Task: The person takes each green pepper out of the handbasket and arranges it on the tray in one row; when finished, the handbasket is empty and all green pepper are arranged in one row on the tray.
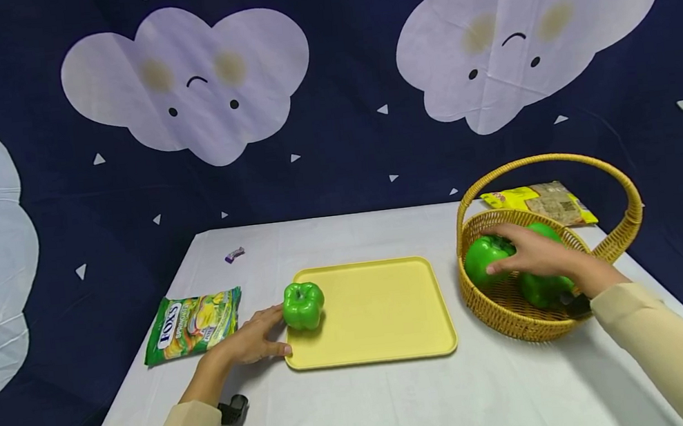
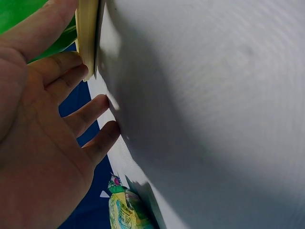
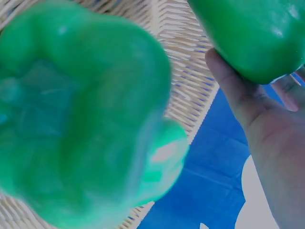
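A green bell pepper (image 1: 303,306) rests on the left end of a yellow tray (image 1: 383,313). My left hand (image 1: 253,338) touches the tray's left edge, its fingers extended beside that pepper; the left wrist view shows the spread fingers (image 2: 97,110) and the tray rim (image 2: 86,38). Inside a wicker basket (image 1: 515,320) on the right, my right hand (image 1: 536,253) grips another green bell pepper (image 1: 485,258) between thumb and fingers. This held pepper (image 3: 257,38) also shows in the right wrist view. More green peppers (image 1: 543,287) lie in the basket under the right wrist, partly hidden.
A green Fox's candy bag (image 1: 193,324) lies left of the tray, with a small purple wrapped sweet (image 1: 235,255) farther back. Behind the basket is a yellow packet (image 1: 543,202). The basket's tall handle (image 1: 548,158) arches above the right hand. A white cloth (image 1: 362,412) covers the table.
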A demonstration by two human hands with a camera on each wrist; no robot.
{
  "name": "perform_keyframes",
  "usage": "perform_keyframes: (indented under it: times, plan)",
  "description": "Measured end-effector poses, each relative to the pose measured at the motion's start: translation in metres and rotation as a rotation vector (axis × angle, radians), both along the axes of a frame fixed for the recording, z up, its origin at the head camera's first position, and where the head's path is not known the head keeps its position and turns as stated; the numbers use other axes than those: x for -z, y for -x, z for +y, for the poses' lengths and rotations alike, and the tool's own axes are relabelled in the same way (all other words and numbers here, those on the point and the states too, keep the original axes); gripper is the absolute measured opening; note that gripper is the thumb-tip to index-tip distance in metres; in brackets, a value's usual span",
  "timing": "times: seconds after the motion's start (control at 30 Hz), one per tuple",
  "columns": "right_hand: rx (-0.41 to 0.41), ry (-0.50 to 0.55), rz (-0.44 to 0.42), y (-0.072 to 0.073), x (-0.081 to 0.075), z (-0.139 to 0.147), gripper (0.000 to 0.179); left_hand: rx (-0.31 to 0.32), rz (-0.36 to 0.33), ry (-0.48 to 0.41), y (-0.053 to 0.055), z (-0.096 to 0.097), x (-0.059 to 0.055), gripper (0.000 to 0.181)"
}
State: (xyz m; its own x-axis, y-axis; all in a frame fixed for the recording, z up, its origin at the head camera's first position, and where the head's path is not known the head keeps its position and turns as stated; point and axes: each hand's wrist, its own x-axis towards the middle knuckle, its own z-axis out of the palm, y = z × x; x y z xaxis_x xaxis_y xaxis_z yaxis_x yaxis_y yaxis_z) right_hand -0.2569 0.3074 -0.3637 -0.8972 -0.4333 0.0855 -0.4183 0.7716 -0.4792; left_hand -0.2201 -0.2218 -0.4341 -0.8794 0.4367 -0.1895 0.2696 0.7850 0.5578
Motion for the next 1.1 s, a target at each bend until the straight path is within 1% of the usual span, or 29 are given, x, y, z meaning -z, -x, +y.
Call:
perform_keyframes:
  times: [0.13,0.3,0.5,0.8,0.93,1.1]
  plan:
    - [-0.003,0.041,0.002,-0.006,-0.011,-0.001,0.08,-0.002,0.0,-0.002,0.0,0.0,0.0,0.088]
    - [0.02,0.044,-0.009,-0.012,-0.022,-0.003,0.081,0.001,0.007,0.0,0.0,0.0,0.0,0.088]
    - [0.023,0.057,0.029,-0.021,-0.032,-0.007,0.083,0.002,0.013,0.001,0.001,0.0,0.001,0.087]
    - [-0.005,0.058,0.124,-0.03,-0.037,-0.022,0.081,0.008,0.021,-0.004,0.0,0.0,0.001,0.086]
    - [-0.005,0.066,0.138,-0.035,-0.039,-0.029,0.082,0.012,0.024,-0.005,0.0,0.0,0.001,0.086]
    - [-0.034,0.082,0.168,-0.038,-0.037,-0.04,0.08,0.01,0.022,-0.002,-0.001,0.0,0.001,0.087]
